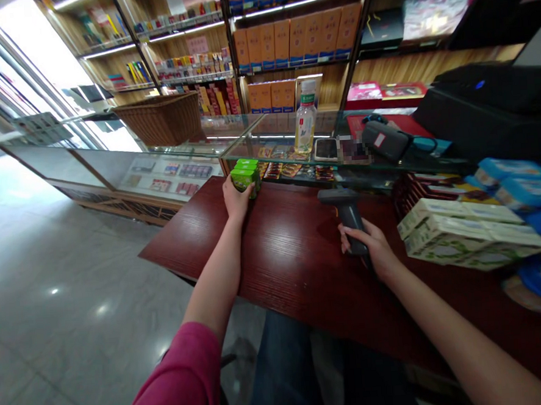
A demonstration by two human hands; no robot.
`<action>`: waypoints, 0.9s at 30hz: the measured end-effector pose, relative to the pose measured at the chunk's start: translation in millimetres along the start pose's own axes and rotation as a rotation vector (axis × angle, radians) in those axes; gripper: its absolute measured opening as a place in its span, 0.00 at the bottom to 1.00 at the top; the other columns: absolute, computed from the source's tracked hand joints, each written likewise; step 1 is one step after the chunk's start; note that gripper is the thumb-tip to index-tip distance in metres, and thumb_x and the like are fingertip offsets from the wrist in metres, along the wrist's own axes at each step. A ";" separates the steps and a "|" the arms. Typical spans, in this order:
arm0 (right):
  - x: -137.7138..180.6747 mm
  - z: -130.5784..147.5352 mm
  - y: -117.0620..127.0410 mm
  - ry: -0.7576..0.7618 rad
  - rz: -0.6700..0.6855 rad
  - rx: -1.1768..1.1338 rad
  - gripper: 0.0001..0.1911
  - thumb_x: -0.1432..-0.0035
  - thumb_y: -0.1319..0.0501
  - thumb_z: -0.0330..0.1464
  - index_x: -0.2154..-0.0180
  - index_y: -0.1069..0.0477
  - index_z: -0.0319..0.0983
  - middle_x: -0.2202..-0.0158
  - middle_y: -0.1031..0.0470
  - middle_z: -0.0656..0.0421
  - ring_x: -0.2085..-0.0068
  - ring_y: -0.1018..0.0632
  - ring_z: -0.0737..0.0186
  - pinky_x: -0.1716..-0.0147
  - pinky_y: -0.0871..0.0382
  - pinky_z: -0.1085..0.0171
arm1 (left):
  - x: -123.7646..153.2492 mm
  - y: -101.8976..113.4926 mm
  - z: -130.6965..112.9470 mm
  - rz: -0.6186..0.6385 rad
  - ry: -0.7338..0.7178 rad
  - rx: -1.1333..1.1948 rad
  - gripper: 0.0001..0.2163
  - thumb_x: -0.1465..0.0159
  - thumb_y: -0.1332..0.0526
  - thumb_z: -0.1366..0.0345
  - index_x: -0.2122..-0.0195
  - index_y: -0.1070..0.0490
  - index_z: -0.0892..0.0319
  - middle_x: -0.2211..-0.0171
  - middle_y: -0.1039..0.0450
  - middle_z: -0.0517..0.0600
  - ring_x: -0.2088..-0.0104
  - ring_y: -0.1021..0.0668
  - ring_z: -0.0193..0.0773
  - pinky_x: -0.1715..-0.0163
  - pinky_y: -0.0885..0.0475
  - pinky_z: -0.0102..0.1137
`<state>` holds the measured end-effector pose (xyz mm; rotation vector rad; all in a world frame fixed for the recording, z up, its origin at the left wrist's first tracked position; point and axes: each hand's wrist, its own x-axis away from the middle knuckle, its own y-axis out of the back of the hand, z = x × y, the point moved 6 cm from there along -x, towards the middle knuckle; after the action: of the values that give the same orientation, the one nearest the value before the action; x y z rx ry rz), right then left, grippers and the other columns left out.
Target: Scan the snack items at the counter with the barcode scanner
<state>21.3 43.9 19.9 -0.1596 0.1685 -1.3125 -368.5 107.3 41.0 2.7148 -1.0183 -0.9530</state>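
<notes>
My left hand (237,198) is closed around the near side of some small green packs (245,172) at the far edge of the dark red wooden table (282,250). The packs stand close together against the glass counter; their print is too small to read. In my right hand (367,242) is a dark grey barcode scanner (351,219), gripped by its handle above the right part of the table. Its head points left, toward the far side. My fingers wrap round the grip, and the trigger is partly hidden.
Beyond the table runs a glass display counter (266,138) bearing a drink bottle (306,121), a phone (326,149) and a black device (386,140). A wicker basket (162,118) sits farther left. Pale green cartons (465,233) and blue-lidded tubs (528,177) crowd the right side.
</notes>
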 end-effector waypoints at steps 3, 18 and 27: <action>0.6 1.8 -0.6 0.019 -0.007 0.014 0.18 0.48 0.24 0.43 0.64 0.26 0.40 0.75 0.28 0.62 0.77 0.28 0.65 0.76 0.30 0.62 | -3.6 -3.4 4.6 -0.005 0.001 0.006 0.33 0.44 0.23 0.63 0.39 0.33 0.59 0.38 0.30 0.64 0.32 0.30 0.55 0.30 0.36 0.48; 117.4 36.3 56.2 0.364 -0.315 0.251 0.22 0.42 0.28 0.40 0.49 0.31 0.43 0.63 0.23 0.60 0.71 0.23 0.62 0.70 0.22 0.59 | 70.7 -32.6 -103.5 0.207 -0.525 -0.029 0.30 0.35 0.31 0.57 0.33 0.36 0.54 0.33 0.36 0.61 0.29 0.36 0.56 0.26 0.47 0.52; 165.2 52.5 113.4 0.474 -0.571 0.324 0.24 0.40 0.30 0.41 0.45 0.33 0.45 0.60 0.23 0.58 0.75 0.25 0.63 0.74 0.22 0.58 | 240.8 -140.4 -242.4 0.681 -0.988 0.085 0.29 0.30 0.35 0.57 0.29 0.37 0.52 0.30 0.36 0.58 0.31 0.33 0.53 0.28 0.39 0.48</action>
<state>180.4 -86.9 41.8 0.4139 0.3239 -1.9134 -7.3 35.5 68.6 1.5709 -1.9286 -2.0904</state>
